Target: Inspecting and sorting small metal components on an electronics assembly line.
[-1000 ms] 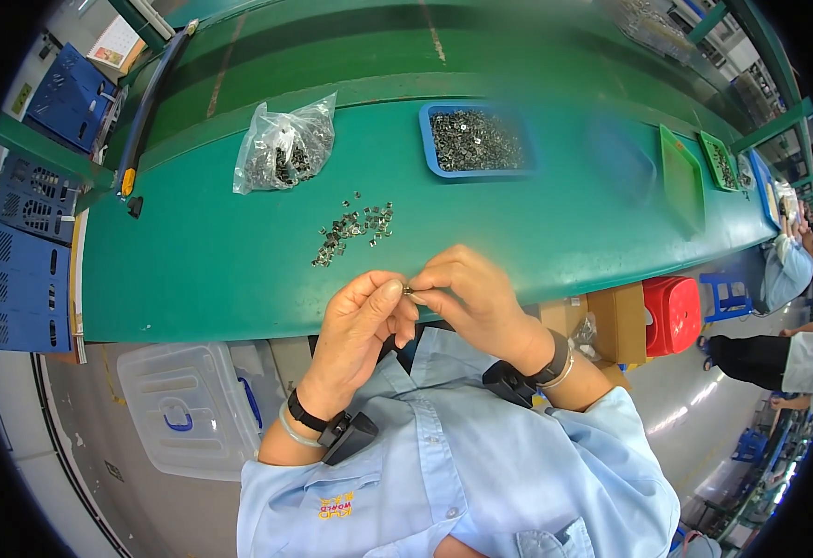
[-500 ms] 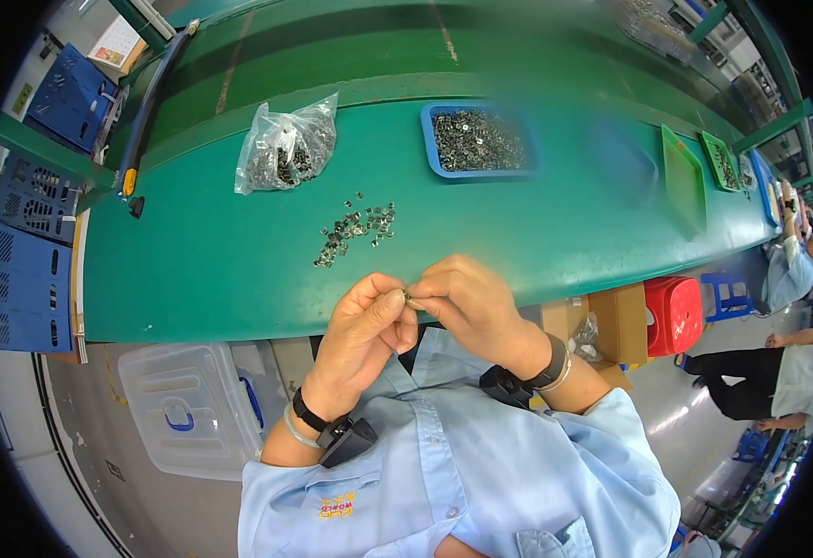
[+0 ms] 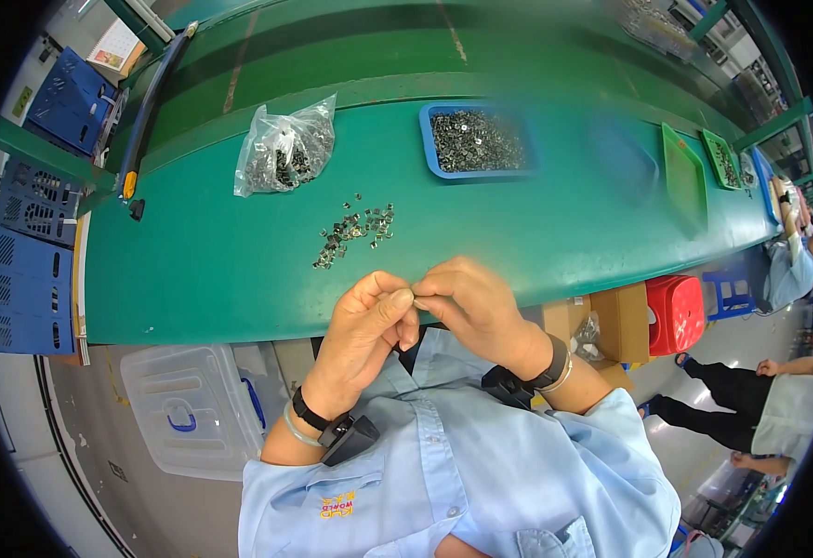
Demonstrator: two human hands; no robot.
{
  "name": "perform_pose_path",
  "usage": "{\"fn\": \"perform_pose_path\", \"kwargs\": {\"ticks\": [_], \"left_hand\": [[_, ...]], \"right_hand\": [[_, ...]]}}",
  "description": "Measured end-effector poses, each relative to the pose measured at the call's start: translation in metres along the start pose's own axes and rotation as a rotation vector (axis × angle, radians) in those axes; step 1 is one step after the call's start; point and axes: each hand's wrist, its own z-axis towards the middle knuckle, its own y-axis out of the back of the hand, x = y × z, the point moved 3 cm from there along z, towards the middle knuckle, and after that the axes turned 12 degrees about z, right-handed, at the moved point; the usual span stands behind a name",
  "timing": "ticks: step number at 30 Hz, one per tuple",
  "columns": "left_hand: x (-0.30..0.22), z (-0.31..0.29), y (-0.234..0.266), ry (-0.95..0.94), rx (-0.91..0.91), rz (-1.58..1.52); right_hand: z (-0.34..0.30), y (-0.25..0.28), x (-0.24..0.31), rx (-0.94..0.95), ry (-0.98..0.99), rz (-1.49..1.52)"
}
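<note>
My left hand [image 3: 369, 325] and my right hand [image 3: 469, 307] meet fingertip to fingertip over the front edge of the green table [image 3: 211, 270]. Both are closed in a pinch on one small metal part, which the fingers now almost wholly cover. Just beyond them lies a loose pile of small shiny metal parts [image 3: 355, 228]. Behind the pile, to the left, a clear plastic bag [image 3: 285, 149] holds more dark metal pieces. A blue tray [image 3: 432, 149] full of such pieces stands behind to the right.
A green tray [image 3: 685, 177] and a smaller green tray of parts [image 3: 720, 160] sit at the right. Below the table are a lidded clear box [image 3: 188, 409], a cardboard box [image 3: 618, 321] and a red stool [image 3: 674, 314]. Another person [image 3: 741, 400] stands on the right.
The fingertips have closed in on each other, hiding the metal part that showed between them. The person at the right has shifted their legs. The pile, bag and trays stay put.
</note>
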Motion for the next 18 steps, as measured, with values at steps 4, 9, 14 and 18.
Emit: {"fn": "perform_pose_path", "kwargs": {"ticks": [4,9,14,18], "left_hand": [[-0.0057,-0.0041,-0.0045,0.006,-0.009,-0.054],[0.0013,-0.0022,-0.0052,-0.02,0.076,-0.194],[0.0028,-0.0011,-0.0044,-0.015,0.091,-0.227],[0.0008,-0.0013,-0.0043,-0.015,0.099,-0.231]], "right_hand": [[0.0008,0.001,0.0007,-0.008,0.005,0.035],[-0.0003,-0.0002,0.0002,-0.035,-0.044,0.142],[0.0013,-0.0016,0.0009,-0.024,-0.029,0.142],[0.0049,-0.0017,0.0026,-0.018,0.015,0.121]]}}
